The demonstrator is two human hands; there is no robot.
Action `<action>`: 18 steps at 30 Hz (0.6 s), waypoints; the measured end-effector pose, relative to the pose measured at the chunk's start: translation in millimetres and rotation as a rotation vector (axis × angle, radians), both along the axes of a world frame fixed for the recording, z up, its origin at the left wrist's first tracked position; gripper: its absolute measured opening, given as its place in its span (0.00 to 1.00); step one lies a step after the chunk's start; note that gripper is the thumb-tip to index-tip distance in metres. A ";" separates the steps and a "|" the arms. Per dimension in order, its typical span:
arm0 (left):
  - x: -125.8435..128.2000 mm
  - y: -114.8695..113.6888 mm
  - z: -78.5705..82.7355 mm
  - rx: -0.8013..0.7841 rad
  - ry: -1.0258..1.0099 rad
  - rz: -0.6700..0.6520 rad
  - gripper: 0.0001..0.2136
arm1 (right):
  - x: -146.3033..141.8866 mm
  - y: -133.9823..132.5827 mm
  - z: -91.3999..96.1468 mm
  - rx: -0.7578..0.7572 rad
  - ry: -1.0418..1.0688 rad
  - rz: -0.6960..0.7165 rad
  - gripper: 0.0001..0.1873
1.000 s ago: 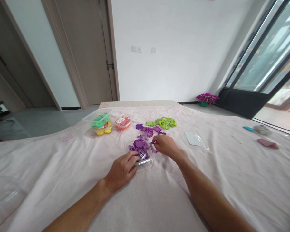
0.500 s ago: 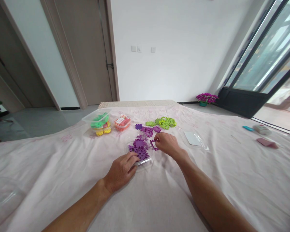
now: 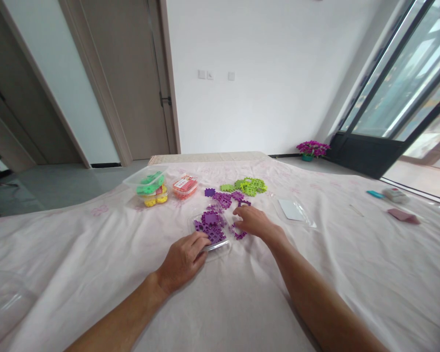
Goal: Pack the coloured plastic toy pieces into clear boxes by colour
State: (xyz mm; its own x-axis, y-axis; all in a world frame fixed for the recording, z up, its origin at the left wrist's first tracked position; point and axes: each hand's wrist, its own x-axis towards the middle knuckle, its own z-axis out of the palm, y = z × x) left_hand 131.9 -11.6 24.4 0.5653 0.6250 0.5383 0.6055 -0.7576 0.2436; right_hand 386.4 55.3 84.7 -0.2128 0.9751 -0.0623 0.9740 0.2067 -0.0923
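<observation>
A clear plastic box [image 3: 217, 246] holds a heap of purple interlocking toy pieces [image 3: 210, 230]. My left hand [image 3: 186, 254] grips the box at its near left edge, fingertips over the rim and against the pieces. My right hand [image 3: 255, 221] hovers just right of the box, thumb and fingers apart. Under its fingertips lies a purple open-frame piece [image 3: 239, 234], partly hidden by the hand. Just beyond its knuckles, another purple frame piece [image 3: 244, 203] shows. More purple pieces [image 3: 223, 199] lie loose on the cloth behind the box.
Lime-green pieces [image 3: 253, 186] are piled farther back. At left rear stand a tub with green pieces [image 3: 150, 183] over yellow ones [image 3: 157, 198] and a lidded orange-red box [image 3: 185, 187]. A clear lid [image 3: 295, 210] lies right. Another clear container [image 3: 7, 303] sits near left.
The fingers of my right hand have spread and let go of the purple frame piece, which now rests on the cloth. My left hand has stayed on the box.
</observation>
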 end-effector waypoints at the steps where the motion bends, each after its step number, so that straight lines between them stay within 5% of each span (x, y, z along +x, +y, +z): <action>1: 0.0 -0.1 -0.1 -0.002 -0.002 0.001 0.09 | 1.2 1.4 -3.4 -0.009 -0.011 0.042 0.21; 13: 1.0 -1.6 5.9 0.005 -0.029 -0.044 0.07 | 1.5 4.7 -10.1 0.021 -0.035 0.020 0.14; 18: 0.1 0.1 2.5 -0.016 -0.026 -0.047 0.07 | 4.5 7.4 -4.2 0.201 0.131 -0.105 0.15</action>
State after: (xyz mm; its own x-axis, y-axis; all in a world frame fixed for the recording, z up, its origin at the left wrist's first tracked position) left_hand 132.0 -11.5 26.8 0.5804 0.6064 0.5436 0.5625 -0.7812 0.2708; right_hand 390.9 62.7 80.6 -0.1029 0.9823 0.1565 0.9737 0.1317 -0.1861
